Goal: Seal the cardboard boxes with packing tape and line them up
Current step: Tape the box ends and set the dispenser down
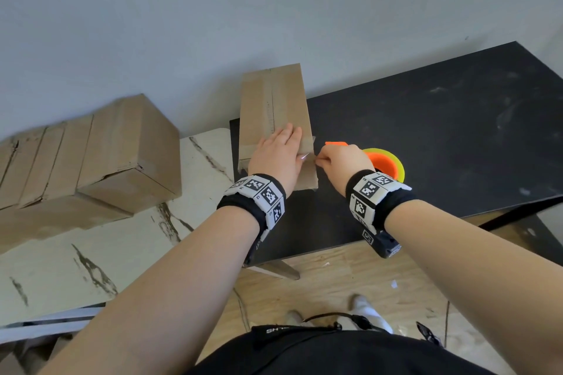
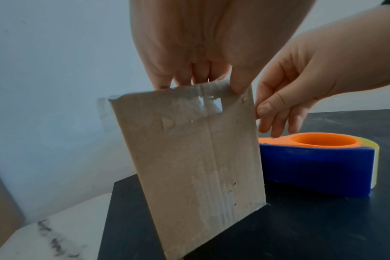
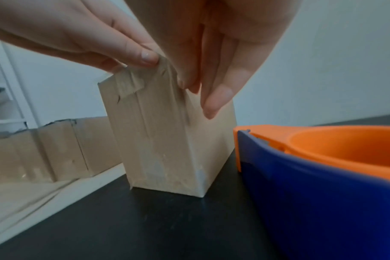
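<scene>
**Press the tape down flat on the box**

The tall cardboard box (image 1: 275, 119) stands on the black table (image 1: 426, 137), near its left edge. The left hand (image 1: 278, 155) lies flat on top of the box with its fingers straight and close together, holding it still. The right hand (image 1: 344, 158) pinches the loose end of the clear tape (image 3: 134, 82) at the top corner of the box. To do this well, I think the tape should be pulled tight, folded over the edge and rubbed down so no bumps stay. The tape holder (image 1: 385, 163) sits just beside the box. More boxes (image 1: 91, 155) wait in a row on the white table (image 1: 76, 268)
</scene>
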